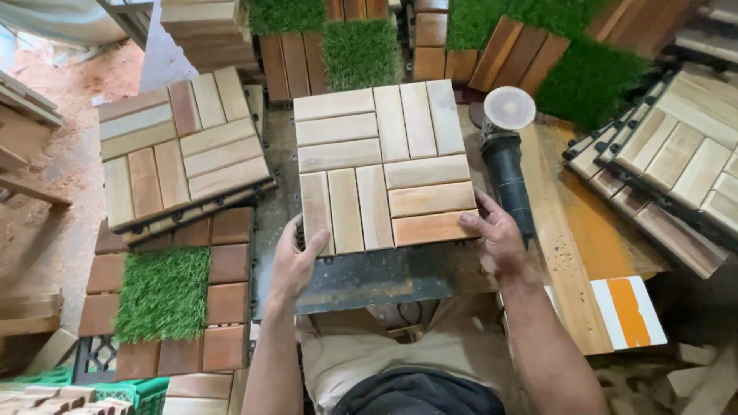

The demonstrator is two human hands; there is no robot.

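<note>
**Both hands on a wooden tile at the bench**

At the far left we see sawdust (69,77) on the ground and planks (23,115) at the edge. Next comes a stack of slatted tiles (181,146), its top one in mixed pale and reddish wood. Below it lies a brown tile with a grass patch (163,293) set in its middle, and a green crate (123,390) shows at the bottom corner.

Our left hand (294,265) grips the near left corner of the tile (384,165), thumb on top and fingers underneath. The tile is square, made of four blocks of three pale slats, and it lies flat on the dark bench (384,280) straight ahead of us. Our right hand (492,238) clasps the near right corner the same way, thumb over the edge slat.

Just beside the right hand lies a black grinder (507,165) with a round sanding disc, touching the tile's right edge. Behind are more grass tiles (360,52). Further right, an orange-stained board (592,238) and another tile stack (676,165).
</note>
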